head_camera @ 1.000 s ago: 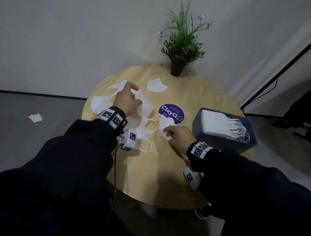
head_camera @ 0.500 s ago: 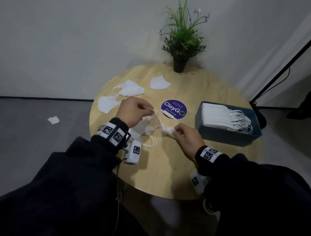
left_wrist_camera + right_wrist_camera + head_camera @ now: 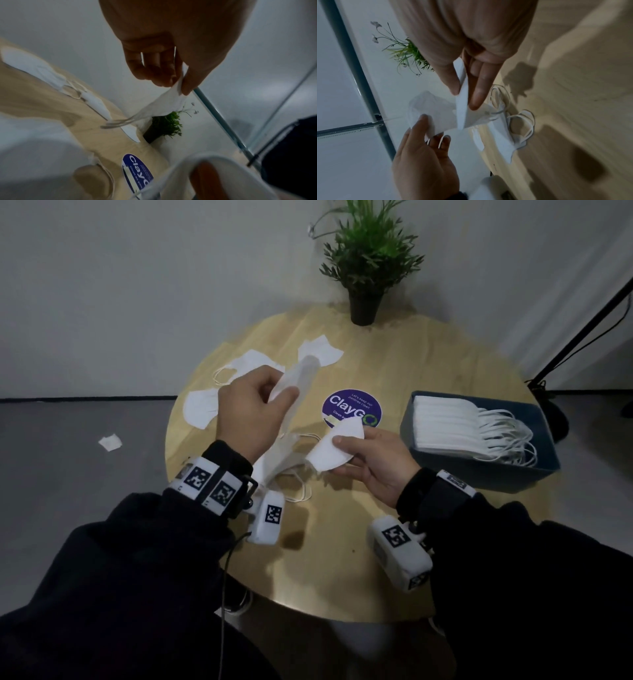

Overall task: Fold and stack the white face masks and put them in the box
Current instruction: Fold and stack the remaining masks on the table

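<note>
White mask (image 3: 294, 392) in the head view, frame centre, is pinched between thumb and fingers of the left hand (image 3: 251, 409) and lifted off the wooden tabletop (image 3: 428, 364); its lower part runs down behind the wrist, hidden. Right hand (image 3: 371, 465) grips a folded mask (image 3: 334, 450), thumb on top, fingers under. Blue box (image 3: 479, 470) at right holds a stack of folded masks (image 3: 445, 429), loops spilling out. Loose masks (image 3: 202, 412) lie upper left on the tabletop, partly behind the left hand. Purple sticker (image 3: 352, 407) partly covered; potted plant (image 3: 368, 268) cut off at top.

Left wrist view: blurred; thumb and fingertips (image 3: 163, 75) pinch a mask edge, and white blurs at the bottom can't be made out.

Right wrist view: thumb and index clamp the folded mask (image 3: 462, 102) edge-on; left hand (image 3: 426, 155) at lower left holds the other mask (image 3: 429, 108). Ear loops (image 3: 520, 121) lie on the tabletop, smeared.
</note>
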`<action>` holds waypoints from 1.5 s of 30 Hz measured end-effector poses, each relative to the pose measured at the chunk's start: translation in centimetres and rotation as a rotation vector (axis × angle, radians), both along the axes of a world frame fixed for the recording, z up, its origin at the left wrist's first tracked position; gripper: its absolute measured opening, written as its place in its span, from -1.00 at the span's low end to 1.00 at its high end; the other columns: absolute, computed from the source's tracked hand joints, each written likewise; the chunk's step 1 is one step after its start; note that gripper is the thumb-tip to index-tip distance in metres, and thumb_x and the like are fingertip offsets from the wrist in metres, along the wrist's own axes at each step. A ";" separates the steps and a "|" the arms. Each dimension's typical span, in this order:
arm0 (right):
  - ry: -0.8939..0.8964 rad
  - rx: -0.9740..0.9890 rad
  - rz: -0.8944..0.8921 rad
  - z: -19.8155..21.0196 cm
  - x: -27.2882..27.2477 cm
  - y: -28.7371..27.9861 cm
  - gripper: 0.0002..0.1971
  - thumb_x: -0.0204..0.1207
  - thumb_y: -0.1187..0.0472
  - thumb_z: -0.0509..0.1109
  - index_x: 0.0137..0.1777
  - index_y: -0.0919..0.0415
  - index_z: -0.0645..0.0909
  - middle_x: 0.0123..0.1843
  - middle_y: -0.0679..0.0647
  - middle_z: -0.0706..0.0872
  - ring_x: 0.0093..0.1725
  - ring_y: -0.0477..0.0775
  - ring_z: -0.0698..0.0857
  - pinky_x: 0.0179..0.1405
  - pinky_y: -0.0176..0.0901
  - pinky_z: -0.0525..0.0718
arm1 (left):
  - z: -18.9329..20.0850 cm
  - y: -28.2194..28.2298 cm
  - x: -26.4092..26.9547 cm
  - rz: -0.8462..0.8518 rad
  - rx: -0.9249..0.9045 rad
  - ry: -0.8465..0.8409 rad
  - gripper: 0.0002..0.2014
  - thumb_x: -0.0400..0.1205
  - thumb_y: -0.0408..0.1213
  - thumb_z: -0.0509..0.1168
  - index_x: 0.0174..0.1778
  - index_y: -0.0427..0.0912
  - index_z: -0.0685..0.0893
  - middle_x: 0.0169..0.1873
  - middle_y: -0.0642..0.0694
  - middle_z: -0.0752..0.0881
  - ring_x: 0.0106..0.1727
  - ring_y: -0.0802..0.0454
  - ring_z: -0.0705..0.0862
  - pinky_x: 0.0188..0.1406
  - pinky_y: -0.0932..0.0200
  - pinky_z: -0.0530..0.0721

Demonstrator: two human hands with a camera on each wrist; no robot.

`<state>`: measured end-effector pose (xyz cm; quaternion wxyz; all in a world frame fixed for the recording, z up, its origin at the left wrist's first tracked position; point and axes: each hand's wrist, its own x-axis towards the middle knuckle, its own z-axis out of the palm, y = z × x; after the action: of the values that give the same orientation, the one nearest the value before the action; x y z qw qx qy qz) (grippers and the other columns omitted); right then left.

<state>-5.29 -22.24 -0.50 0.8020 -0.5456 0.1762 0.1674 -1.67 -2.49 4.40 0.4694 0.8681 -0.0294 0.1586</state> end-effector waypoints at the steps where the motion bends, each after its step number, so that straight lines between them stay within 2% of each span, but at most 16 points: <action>1: -0.005 -0.018 0.000 0.0 0.2 -0.1 -0.77 0.65 0.38 0.48 0.28 0.35 0.71 0.20 0.35 0.85 0.00 0.21 0.89 -0.23 0.00 0.86 | -0.1 -0.5 -0.2 -0.031 0.029 -0.035 -0.94 0.59 -0.19 0.48 -0.19 -0.02 0.78 -0.39 0.15 0.71 -0.35 0.26 0.59 -0.33 0.37 0.50; 6: 0.046 0.038 -0.086 0.0 0.9 -0.8 -0.69 0.78 0.14 0.35 0.39 0.32 0.66 0.24 0.33 0.84 -0.06 0.20 0.89 -0.25 0.07 0.85 | -1.9 -2.5 -0.7 -0.257 0.321 -0.129 -0.86 0.61 -0.10 0.37 -0.07 -0.05 0.79 -0.26 0.07 0.76 -0.23 -0.02 0.68 -0.18 -0.03 0.69; 9: 0.016 0.151 -0.051 0.5 0.7 -1.1 -0.53 0.76 -0.10 0.32 0.39 0.30 0.69 0.19 0.29 0.87 0.06 0.26 0.88 0.05 0.19 0.84 | -2.9 -3.7 -1.3 -0.494 0.545 -0.001 -0.61 0.57 0.27 0.30 0.04 0.08 0.83 -0.12 0.11 0.74 -0.14 0.06 0.70 -0.12 -0.08 0.71; 12: -0.075 -0.020 0.004 0.6 0.2 -1.3 -0.69 0.72 0.10 0.43 0.21 0.38 0.77 0.12 0.40 0.86 0.09 0.36 0.86 0.12 0.23 0.80 | -2.8 -3.9 -1.5 -0.567 0.535 0.118 -0.47 0.53 0.46 0.22 -0.06 0.12 0.85 -0.16 0.12 0.75 -0.14 0.10 0.70 -0.11 -0.11 0.70; 14: -0.132 -0.193 0.020 0.5 0.0 -1.5 -0.84 0.67 0.31 0.47 0.12 0.40 0.79 0.09 0.44 0.85 0.11 0.45 0.85 0.11 0.29 0.82 | -2.3 -3.4 -1.2 -0.510 0.350 0.143 -0.59 0.58 0.33 0.35 -0.20 0.07 0.86 -0.29 0.09 0.78 -0.22 0.09 0.71 -0.14 -0.15 0.69; 16: -0.197 -0.294 0.061 0.5 -0.2 -1.8 -0.90 0.65 0.38 0.47 0.05 0.28 0.82 0.05 0.34 0.88 0.08 0.34 0.87 0.02 0.18 0.84 | -1.7 -2.8 -0.7 -0.412 0.160 0.169 -0.77 0.58 0.09 0.53 -0.23 0.02 0.82 -0.29 0.08 0.81 -0.21 0.07 0.75 -0.07 -0.11 0.74; 18: -0.246 -0.294 0.109 0.8 -0.4 -2.1 -0.84 0.61 0.43 0.50 0.11 0.23 0.82 0.04 0.25 0.90 0.03 0.21 0.88 -0.04 0.07 0.84 | -1.5 -2.2 -0.1 -0.374 -0.015 0.237 -0.84 0.53 -0.09 0.63 -0.12 -0.01 0.79 -0.15 0.09 0.82 -0.08 0.06 0.78 0.05 0.01 0.77; 21: -0.284 -0.252 0.124 1.1 -0.6 -2.4 -0.69 0.51 0.48 0.56 0.23 0.25 0.81 0.08 0.20 0.91 0.08 0.23 0.88 0.00 0.06 0.82 | -1.5 -1.8 0.3 -0.497 -0.174 0.371 -0.62 0.49 -0.16 0.65 0.22 0.01 0.79 0.14 0.08 0.82 0.20 0.07 0.79 0.35 -0.03 0.74; 23: -0.299 -0.250 0.127 1.2 -0.7 -2.6 -0.65 0.48 0.49 0.58 0.23 0.22 0.81 0.08 0.18 0.91 0.10 0.24 0.88 0.03 0.07 0.84 | -1.7 -2.1 0.3 -0.568 -0.200 0.382 -0.61 0.51 -0.25 0.62 0.26 -0.10 0.81 0.17 -0.03 0.85 0.28 -0.02 0.79 0.39 -0.17 0.72; 25: -0.294 -0.247 0.124 1.4 -0.8 -2.7 -0.63 0.46 0.48 0.60 0.26 0.24 0.79 0.10 0.19 0.91 0.13 0.25 0.88 0.09 0.13 0.83 | -1.7 -2.4 0.1 -0.584 -0.220 0.396 -0.74 0.53 -0.36 0.60 0.13 -0.26 0.83 0.01 -0.14 0.87 0.12 -0.11 0.83 0.29 -0.22 0.77; 27: -0.273 -0.263 0.096 1.4 -1.0 -2.9 -0.65 0.48 0.43 0.62 0.26 0.29 0.75 0.06 0.21 0.91 0.08 0.25 0.89 0.02 0.11 0.83 | -1.6 -2.6 0.2 -0.537 -0.220 0.399 -0.84 0.54 -0.40 0.60 -0.03 -0.35 0.82 -0.26 -0.14 0.77 -0.16 -0.05 0.76 0.03 -0.08 0.76; 29: -0.270 -0.300 0.055 1.4 -1.1 -3.0 -0.81 0.56 0.36 0.57 0.16 0.34 0.76 -0.04 0.22 0.91 -0.06 0.18 0.89 -0.16 0.02 0.83 | -1.3 -2.5 0.3 -0.484 -0.217 0.410 -0.84 0.54 -0.39 0.61 -0.10 -0.39 0.78 -0.37 -0.14 0.67 -0.27 -0.02 0.65 -0.16 0.08 0.66; 32: -0.275 -0.331 0.030 1.3 -1.2 -3.2 -0.94 0.64 0.33 0.51 -0.02 0.30 0.80 -0.11 0.21 0.89 -0.15 0.09 0.84 -0.21 0.03 0.85 | -1.1 -2.4 0.3 -0.459 -0.203 0.450 -0.81 0.55 -0.36 0.62 -0.14 -0.40 0.77 -0.34 -0.25 0.67 -0.27 -0.06 0.64 -0.19 0.08 0.60; 37: -0.269 -0.366 0.050 1.0 -1.1 -3.2 -0.90 0.65 0.28 0.52 0.00 0.25 0.86 0.01 0.21 0.90 -0.07 0.14 0.84 -0.02 0.31 0.84 | -1.0 -2.4 0.1 -0.441 -0.199 0.458 -0.82 0.56 -0.30 0.62 -0.21 -0.32 0.79 -0.31 -0.34 0.69 -0.27 -0.07 0.60 -0.23 0.10 0.54; 41: -0.252 -0.376 0.087 1.1 -1.1 -3.1 -0.88 0.67 0.27 0.49 -0.04 0.17 0.87 -0.13 0.05 0.88 -0.19 0.02 0.79 -0.19 0.06 0.82 | -0.8 -2.3 0.1 -0.415 -0.183 0.424 -0.80 0.56 -0.28 0.62 -0.18 -0.35 0.81 -0.26 -0.48 0.72 -0.28 -0.05 0.63 -0.25 0.11 0.56; 45: -0.217 -0.335 0.090 1.3 -1.2 -2.9 -0.85 0.72 0.27 0.44 0.00 0.18 0.86 -0.20 0.03 0.85 -0.30 0.00 0.74 -0.30 -0.07 0.83 | -1.1 -2.3 0.3 -0.401 -0.203 0.418 -0.82 0.53 -0.32 0.64 -0.12 -0.34 0.83 -0.32 -0.29 0.68 -0.26 -0.04 0.63 -0.17 0.04 0.59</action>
<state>-6.48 -25.10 0.78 0.7059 -0.6937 0.0894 0.1117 -1.34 -4.74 3.31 0.5716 0.8074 -0.0870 -0.1170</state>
